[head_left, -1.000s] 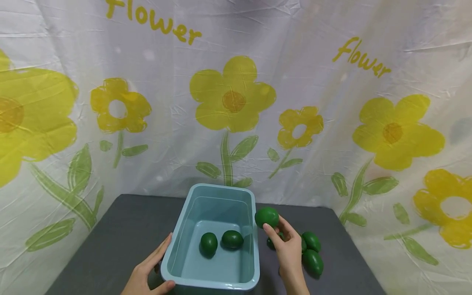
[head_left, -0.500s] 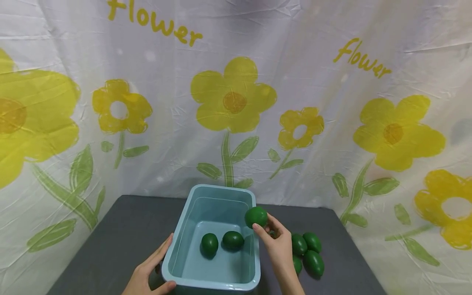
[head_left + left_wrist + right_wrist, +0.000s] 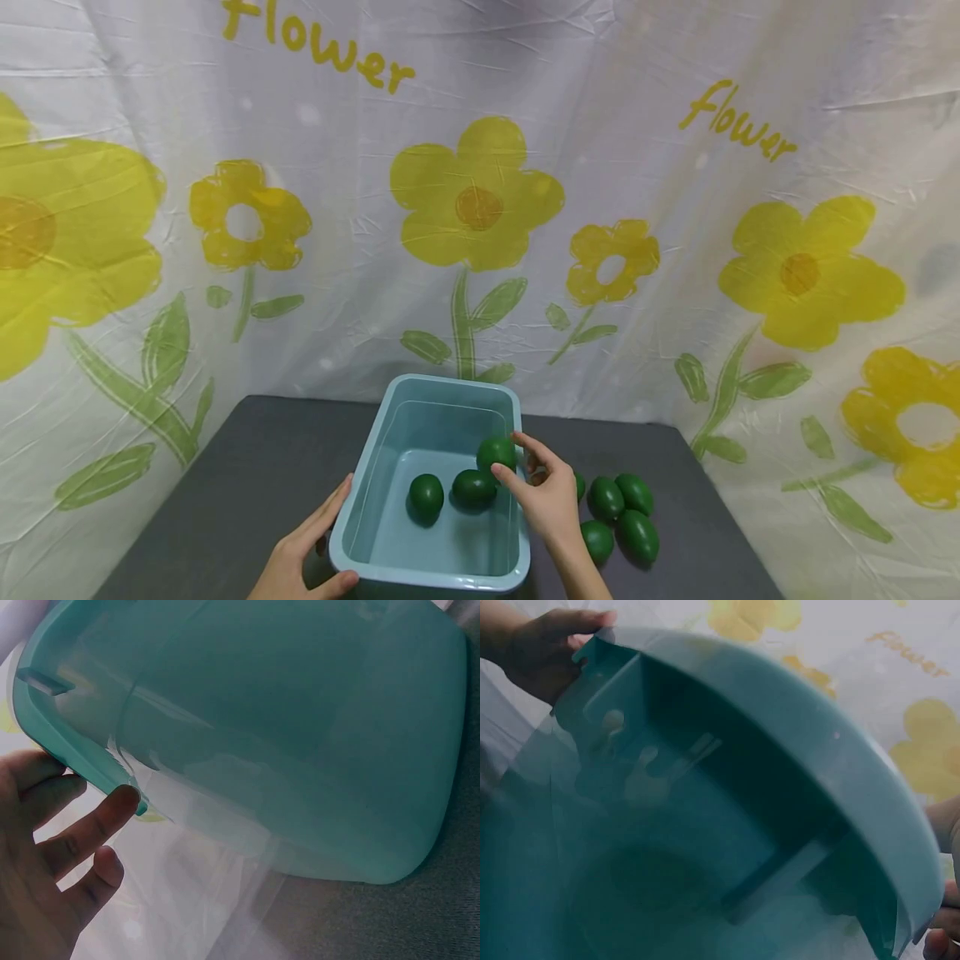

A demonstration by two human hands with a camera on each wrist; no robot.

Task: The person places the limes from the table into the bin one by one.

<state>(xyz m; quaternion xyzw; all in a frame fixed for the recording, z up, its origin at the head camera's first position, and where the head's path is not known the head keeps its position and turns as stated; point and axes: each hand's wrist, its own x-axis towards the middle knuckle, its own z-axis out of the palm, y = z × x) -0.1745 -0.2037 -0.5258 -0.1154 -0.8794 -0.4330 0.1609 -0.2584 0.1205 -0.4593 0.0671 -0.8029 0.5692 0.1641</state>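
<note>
A light blue plastic basin [image 3: 431,577] stands on the table. My left hand [image 3: 296,554] holds its near left corner, thumb on the front rim and fingers along the left side. The left wrist view shows the fingers [image 3: 90,825] against the basin's underside edge. Two dark green avocados [image 3: 426,497] lie on the basin floor. A third avocado [image 3: 496,454] is over the basin's right part, partly overlapping the one behind. My right hand [image 3: 550,500] reaches over the right rim with thumb and index finger spread beside it; they seem to have let it go.
Several more avocados [image 3: 637,537] lie in a group on the dark grey table [image 3: 232,483], right of the basin. A white cloth [image 3: 337,292] printed with yellow flowers hangs behind and along both sides.
My right hand has carried the avocado leftward over the rim, and its fingers have spread away from it. The avocado is now lower, inside the basin's outline. My left hand has stayed put.
</note>
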